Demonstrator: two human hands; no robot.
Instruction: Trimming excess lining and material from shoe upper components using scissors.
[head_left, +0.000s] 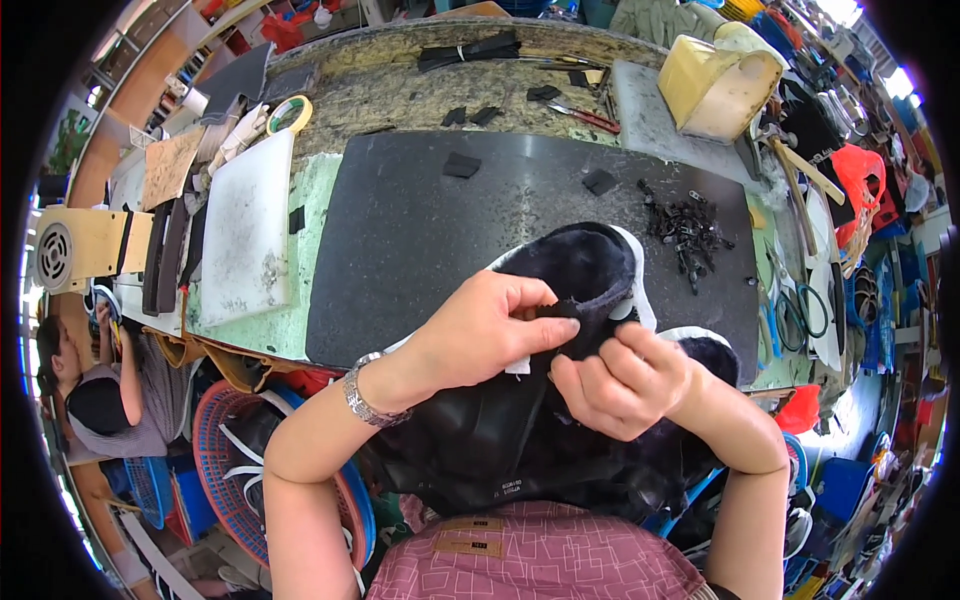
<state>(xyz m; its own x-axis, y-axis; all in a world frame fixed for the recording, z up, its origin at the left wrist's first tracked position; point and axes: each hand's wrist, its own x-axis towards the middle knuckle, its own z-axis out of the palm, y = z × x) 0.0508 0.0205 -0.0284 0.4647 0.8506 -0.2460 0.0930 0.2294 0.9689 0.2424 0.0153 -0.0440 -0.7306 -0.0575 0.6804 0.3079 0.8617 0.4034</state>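
I see both hands working a black boot upper (560,400) held in front of the body, over the near edge of the dark work mat (400,240). Its long axis runs from the lap up and away toward the bench, the fuzzy, fleece-lined opening (580,265) pointing away from me and the smooth leather-like part lying toward the patterned apron (540,555). My left hand (480,330), a metal watch (362,392) at its wrist, comes in from the left with fingers closed, pinching the fleece edge and a small white tag. My right hand (625,380) sits just beside it, fingers curled and pressed on the same edge, thumbs nearly touching. A white lining strip (640,285) shows along the right of the opening. Farther back on the mat lies a heap of small black metal clips (688,232), and to the left a white cutting board (245,225).
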